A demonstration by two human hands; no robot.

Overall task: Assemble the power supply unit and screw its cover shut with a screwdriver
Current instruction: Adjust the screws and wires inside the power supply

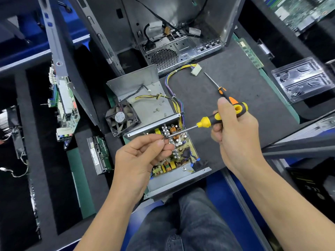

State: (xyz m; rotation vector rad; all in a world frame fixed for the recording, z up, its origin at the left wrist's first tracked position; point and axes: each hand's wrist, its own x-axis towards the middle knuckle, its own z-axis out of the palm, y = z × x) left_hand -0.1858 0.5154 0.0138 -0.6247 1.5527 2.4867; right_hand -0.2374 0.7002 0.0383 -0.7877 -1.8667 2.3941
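Power supply unit, the open grey sheet-metal box (174, 180) with its crowded circuit board (178, 151) showing, sits at the near edge of the dark mat (226, 84), right in front of my knees. It should feel fairly weighty and rigid, but the stamped edges look sharp and the coils and capacitors are fragile, so I'd hold it by the outer walls, never the board.

My left hand (139, 158) hovers above the board, thumb and forefinger pinched on something tiny at the screwdriver tip, likely a screw, too small to be sure. My right hand (235, 131) is wrapped round the yellow-and-black screwdriver (208, 121), shaft angled down-left toward my left fingertips.

Just beyond, the hinged grey cover (143, 98) lies flipped open, loose screws (159, 107) scattered on it, slippery little things. The black fan (121, 119) hangs at its left edge, with the coloured wire bundle (176, 104) trailing off. Farther back, a second orange-and-black screwdriver (220, 90) lies on the mat, then the empty computer case (181, 48).
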